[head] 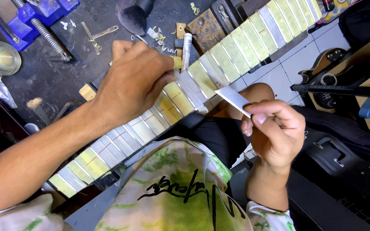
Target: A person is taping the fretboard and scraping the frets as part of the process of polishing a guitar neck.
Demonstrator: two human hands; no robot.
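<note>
Guitar neck [219, 60] under left hand [135, 81], grip pinched on tape; right hand [275, 130] grip closed on tape strip [233, 99].

bench beyond the guitar neck [219, 60] crowded by blue vise [31, 17]; open gap at right

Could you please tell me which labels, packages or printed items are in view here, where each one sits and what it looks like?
Tube: slim, white with small print, on the bench beyond the left hand.
Shirt print: black script on a green-and-white tie-dye shirt, bottom centre.
Tape strip: plain pale strip, pinched in the right hand; no print visible.
Colourful printed item: top right, mostly cut off.
</note>
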